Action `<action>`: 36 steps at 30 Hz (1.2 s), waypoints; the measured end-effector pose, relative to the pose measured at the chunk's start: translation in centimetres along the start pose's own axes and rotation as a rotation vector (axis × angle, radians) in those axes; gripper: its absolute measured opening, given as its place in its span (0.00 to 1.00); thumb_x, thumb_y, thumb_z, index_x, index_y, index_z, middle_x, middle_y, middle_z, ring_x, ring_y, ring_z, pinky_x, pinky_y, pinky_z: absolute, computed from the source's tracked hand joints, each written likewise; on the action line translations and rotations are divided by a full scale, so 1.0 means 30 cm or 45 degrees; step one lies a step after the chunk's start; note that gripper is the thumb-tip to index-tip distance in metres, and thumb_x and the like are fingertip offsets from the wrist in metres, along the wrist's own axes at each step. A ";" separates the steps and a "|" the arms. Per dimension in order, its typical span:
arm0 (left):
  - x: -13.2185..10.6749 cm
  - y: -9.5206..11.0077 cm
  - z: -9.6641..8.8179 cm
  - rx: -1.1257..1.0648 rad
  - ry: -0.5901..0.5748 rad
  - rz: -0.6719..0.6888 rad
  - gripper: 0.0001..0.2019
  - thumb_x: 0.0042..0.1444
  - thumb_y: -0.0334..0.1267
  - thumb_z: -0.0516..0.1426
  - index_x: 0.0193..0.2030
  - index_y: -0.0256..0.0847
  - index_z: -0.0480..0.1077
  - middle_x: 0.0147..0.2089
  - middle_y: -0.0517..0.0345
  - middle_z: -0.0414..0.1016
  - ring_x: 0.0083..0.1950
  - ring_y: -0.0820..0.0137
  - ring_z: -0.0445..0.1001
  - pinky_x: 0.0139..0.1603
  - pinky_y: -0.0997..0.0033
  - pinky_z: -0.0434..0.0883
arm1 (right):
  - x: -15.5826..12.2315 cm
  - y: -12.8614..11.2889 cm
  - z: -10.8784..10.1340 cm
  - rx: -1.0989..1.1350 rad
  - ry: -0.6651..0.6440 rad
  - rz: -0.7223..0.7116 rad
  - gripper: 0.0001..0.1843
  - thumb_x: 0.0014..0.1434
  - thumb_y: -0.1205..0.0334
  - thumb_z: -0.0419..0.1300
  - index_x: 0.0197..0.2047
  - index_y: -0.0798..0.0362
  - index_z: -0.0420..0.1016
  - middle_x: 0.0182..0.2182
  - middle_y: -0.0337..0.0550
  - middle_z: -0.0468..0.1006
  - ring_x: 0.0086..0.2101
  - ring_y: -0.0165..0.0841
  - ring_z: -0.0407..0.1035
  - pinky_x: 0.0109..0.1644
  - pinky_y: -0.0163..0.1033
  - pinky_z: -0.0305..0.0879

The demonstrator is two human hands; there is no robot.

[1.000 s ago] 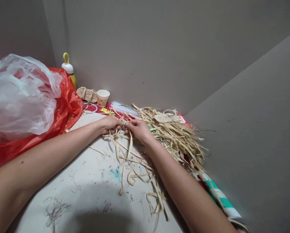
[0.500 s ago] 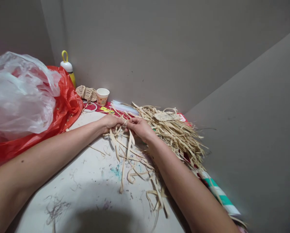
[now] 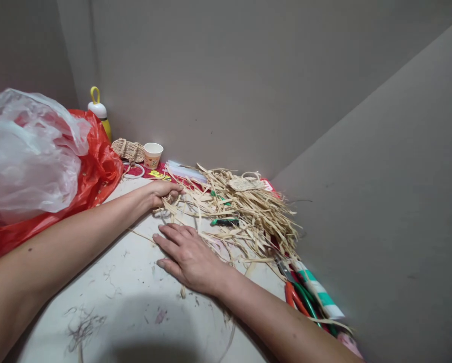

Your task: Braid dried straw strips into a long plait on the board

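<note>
My left hand (image 3: 161,193) is closed in a pinch around straw strips (image 3: 171,206) near the back of the white table. Just in front of it, my right hand (image 3: 188,256) lies palm down with its fingers stretched out, holding nothing that I can see. Loose pale straw ends spread around and partly beneath the right hand. A thick bundle of straw (image 3: 267,214) lies to the right, with a small flat woven piece (image 3: 246,184) on top. A green-handled tool (image 3: 224,222) sits among the strips.
At left a white plastic bag (image 3: 25,156) bulges over a red bag (image 3: 107,161). A yellow bottle (image 3: 99,110), woven straw sole (image 3: 128,150) and paper cup (image 3: 153,156) stand along the back. Red-handled scissors (image 3: 294,297) and a green-striped roll (image 3: 320,290) lie at right.
My right hand has let go of the straw by the left hand, come nearer me and opened flat on the table. Loose strips have shifted right. The left hand keeps its hold.
</note>
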State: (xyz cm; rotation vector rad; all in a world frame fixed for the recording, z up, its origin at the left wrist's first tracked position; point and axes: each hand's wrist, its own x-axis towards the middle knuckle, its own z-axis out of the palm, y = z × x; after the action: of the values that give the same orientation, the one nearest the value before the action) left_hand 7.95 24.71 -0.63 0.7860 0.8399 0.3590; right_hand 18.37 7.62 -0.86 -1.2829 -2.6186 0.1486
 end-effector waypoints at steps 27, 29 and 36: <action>0.000 0.000 -0.010 0.007 -0.022 -0.063 0.10 0.57 0.27 0.50 0.26 0.32 0.66 0.11 0.68 0.52 0.11 0.84 0.49 0.10 0.90 0.48 | -0.441 0.147 -0.259 -0.135 -0.514 0.900 0.08 0.55 0.59 0.55 0.27 0.49 0.74 0.22 0.42 0.76 0.22 0.34 0.69 0.24 0.34 0.58; 0.000 0.000 -0.012 0.003 -0.027 -0.064 0.11 0.58 0.28 0.49 0.26 0.32 0.66 0.11 0.67 0.53 0.11 0.84 0.50 0.10 0.89 0.49 | -0.409 0.137 -0.314 -0.123 -0.269 0.892 0.11 0.56 0.55 0.54 0.31 0.48 0.76 0.24 0.43 0.78 0.23 0.34 0.70 0.24 0.35 0.59; 0.007 -0.002 -0.018 0.012 -0.028 -0.057 0.12 0.58 0.27 0.49 0.24 0.31 0.65 0.10 0.68 0.52 0.10 0.85 0.48 0.10 0.89 0.48 | -0.159 0.118 -0.188 -0.233 0.106 0.336 0.18 0.63 0.59 0.47 0.51 0.51 0.72 0.52 0.49 0.72 0.49 0.40 0.67 0.51 0.45 0.63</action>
State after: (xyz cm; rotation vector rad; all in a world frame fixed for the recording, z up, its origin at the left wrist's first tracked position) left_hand 7.66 25.04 -1.00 0.7777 0.8375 0.3065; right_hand 25.27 5.99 3.23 -1.6556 -2.4297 -0.1028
